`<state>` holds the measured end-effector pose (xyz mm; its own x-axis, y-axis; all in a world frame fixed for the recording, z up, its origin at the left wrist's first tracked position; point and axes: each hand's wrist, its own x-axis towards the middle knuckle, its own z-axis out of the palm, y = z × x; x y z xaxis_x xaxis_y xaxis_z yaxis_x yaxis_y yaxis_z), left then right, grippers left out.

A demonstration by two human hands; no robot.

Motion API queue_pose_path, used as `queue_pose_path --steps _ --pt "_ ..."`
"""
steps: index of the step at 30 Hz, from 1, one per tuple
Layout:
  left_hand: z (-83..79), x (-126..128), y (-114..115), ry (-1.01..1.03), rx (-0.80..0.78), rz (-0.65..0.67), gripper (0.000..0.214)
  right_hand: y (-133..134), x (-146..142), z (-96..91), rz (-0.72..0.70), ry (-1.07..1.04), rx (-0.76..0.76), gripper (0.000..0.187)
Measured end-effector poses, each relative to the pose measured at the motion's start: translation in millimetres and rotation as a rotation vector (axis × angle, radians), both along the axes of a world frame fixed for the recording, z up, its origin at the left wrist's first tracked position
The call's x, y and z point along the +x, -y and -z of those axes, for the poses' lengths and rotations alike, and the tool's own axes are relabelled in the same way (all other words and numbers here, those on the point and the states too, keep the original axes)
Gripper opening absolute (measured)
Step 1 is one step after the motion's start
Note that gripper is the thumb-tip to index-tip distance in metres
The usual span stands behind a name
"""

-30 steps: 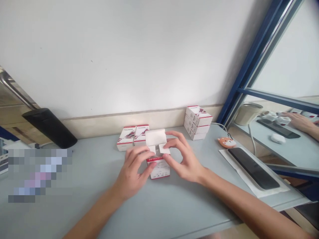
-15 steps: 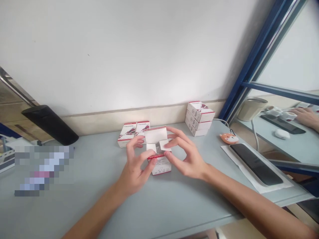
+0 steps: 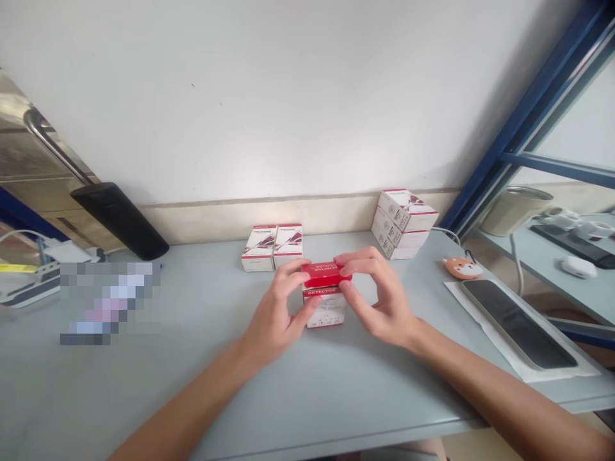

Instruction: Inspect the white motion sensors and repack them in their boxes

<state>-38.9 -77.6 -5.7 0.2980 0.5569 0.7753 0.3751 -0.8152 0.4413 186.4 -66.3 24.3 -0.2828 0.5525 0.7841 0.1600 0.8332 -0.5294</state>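
Note:
Between my hands a small white and red carton (image 3: 325, 309) marked DETECTOR stands upright on the grey table. Its red top flap (image 3: 328, 275) is folded over the opening, its front edge slightly raised. My left hand (image 3: 276, 307) grips the left side, thumb on the front face and fingertips at the flap's left end. At the flap's right end, my right hand (image 3: 379, 294) has its thumb and fingers closed on the corner. What is inside the carton is hidden.
Two similar cartons (image 3: 272, 247) lie behind, near the wall. Three stacked cartons (image 3: 405, 224) stand at the back right. A phone (image 3: 519, 323) on white paper and an orange animal-shaped case (image 3: 462, 267) lie right. A black padded armrest (image 3: 120, 218) and a pixelated object (image 3: 108, 304) are left.
The top flap stood up with the white side flaps showing; now it is folded down over the opening, red side out. Both hands have shifted up to the flap's ends.

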Motion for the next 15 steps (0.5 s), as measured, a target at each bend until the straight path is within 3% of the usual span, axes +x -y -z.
queue_pose_path --steps 5,8,12,13,15 --pt "-5.3 -3 3 -0.1 0.01 -0.015 0.032 -4 9 -2.1 -0.108 0.072 -0.1 0.01" --pt "-2.3 -1 2 -0.014 -0.041 -0.023 0.023 -4 8 0.9 -0.098 0.093 -0.131 0.01" --pt "5.0 -3 -11 0.358 -0.25 -0.236 0.014 -4 -1 18.2 -0.105 0.168 -0.308 0.075" --pt "5.5 -5 -16 0.388 -0.284 -0.27 0.015 -5 -3 24.0 -0.117 0.171 -0.381 0.081" --pt "4.6 -15 -26 0.376 -0.335 -0.305 0.017 -6 -9 34.0 -0.115 0.128 -0.473 0.075"
